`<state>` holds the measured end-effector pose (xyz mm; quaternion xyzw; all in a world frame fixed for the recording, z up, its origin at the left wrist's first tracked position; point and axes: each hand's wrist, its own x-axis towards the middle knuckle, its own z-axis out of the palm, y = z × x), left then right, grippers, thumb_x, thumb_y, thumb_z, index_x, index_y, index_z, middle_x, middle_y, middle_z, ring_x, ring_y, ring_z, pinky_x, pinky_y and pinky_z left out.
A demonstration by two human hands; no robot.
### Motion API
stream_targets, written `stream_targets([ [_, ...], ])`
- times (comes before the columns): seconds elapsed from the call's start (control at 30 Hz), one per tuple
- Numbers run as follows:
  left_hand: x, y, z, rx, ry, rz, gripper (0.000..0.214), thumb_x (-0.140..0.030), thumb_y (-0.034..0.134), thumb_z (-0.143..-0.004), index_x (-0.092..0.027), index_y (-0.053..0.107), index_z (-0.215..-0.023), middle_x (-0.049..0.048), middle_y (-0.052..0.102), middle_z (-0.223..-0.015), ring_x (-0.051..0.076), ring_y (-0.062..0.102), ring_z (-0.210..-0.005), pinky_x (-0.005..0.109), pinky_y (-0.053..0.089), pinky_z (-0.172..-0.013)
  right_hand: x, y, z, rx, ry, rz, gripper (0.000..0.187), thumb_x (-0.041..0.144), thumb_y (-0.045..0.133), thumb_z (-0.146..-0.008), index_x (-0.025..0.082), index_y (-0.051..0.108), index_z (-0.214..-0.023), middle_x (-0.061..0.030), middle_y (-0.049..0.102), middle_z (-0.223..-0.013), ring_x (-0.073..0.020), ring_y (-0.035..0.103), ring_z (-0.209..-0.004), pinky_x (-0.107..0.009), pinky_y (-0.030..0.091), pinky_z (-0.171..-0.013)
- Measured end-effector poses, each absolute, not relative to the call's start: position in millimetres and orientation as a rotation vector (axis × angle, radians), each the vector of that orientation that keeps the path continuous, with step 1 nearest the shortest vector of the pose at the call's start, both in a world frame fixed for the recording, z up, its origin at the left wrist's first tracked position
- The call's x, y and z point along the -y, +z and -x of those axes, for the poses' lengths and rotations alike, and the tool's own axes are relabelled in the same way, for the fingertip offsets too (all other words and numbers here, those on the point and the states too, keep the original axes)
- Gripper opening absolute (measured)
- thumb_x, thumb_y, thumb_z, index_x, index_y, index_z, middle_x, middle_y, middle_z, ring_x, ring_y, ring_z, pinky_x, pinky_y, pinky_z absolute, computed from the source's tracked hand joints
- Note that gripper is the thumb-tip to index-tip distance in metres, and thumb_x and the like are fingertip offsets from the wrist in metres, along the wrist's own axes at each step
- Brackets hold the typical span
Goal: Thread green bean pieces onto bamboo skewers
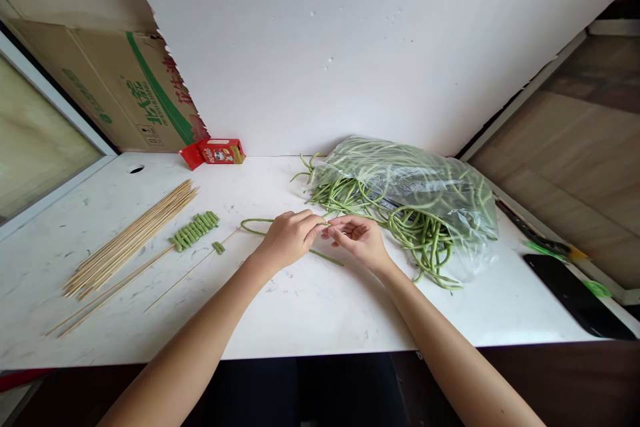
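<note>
Both my hands meet over the middle of the white table. My left hand [293, 235] is closed on a long green bean [254, 221], whose loop sticks out to its left. The fingers of my right hand [359, 239] pinch at a bean end close to the left fingertips; the grip is partly hidden. Another bean length [327, 257] shows below the hands. To the left lies a thin skewer [185, 273] with a short bean piece [219, 248] on it. Beside it, skewers carry a row of cut bean pieces [195, 230].
A bundle of bamboo skewers [133, 237] lies at the left. Long beans spill from a clear plastic bag [425, 180] at the right. A red box [220, 151] stands at the back, near a cardboard carton [120, 87]. A black phone [575, 293] lies at the right edge.
</note>
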<state>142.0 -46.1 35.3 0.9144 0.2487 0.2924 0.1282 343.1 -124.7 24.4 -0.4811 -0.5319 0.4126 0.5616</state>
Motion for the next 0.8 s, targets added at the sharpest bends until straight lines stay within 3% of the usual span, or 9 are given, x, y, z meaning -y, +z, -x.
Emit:
stream_targets([
  [0.27,46.2,27.2,-142.2,-0.623,0.938,-2.692,0.025,-0.031,0.049,-0.108,-0.023,0.071,-0.117,0.0051,0.079,-0.099,0.019,0.071,-0.086,0.034,0.047,-0.082,125.3,22.1,-342.4,1.328,0.948,1.196,0.033,0.053,0.078,-0.090,0.020,0.075,-0.093,-0.0074,0.077,-0.081,-0.0204,0.072,-0.071,-0.031,0.059,-0.059],
  [0.5,47.8,26.0,-141.6,-0.540,1.072,-2.604,0.022,-0.029,0.051,-0.108,-0.021,0.071,-0.104,0.0046,0.080,-0.097,0.018,0.071,-0.088,0.036,0.045,-0.088,130.6,28.4,-336.9,1.333,1.073,1.206,0.035,0.056,0.071,-0.095,0.021,0.070,-0.094,-0.0040,0.073,-0.073,-0.0135,0.053,-0.053,-0.027,0.045,-0.051],
  [0.8,54.0,24.7,-144.8,-0.491,1.228,-2.406,0.019,-0.025,0.056,-0.105,-0.022,0.071,-0.092,0.0031,0.080,-0.090,0.017,0.069,-0.083,0.036,0.048,-0.087,132.8,29.2,-335.1,1.220,1.344,1.091,0.036,0.056,0.073,-0.093,0.021,0.069,-0.091,-0.0036,0.074,-0.073,-0.0118,0.048,-0.051,-0.027,0.035,-0.051],
])
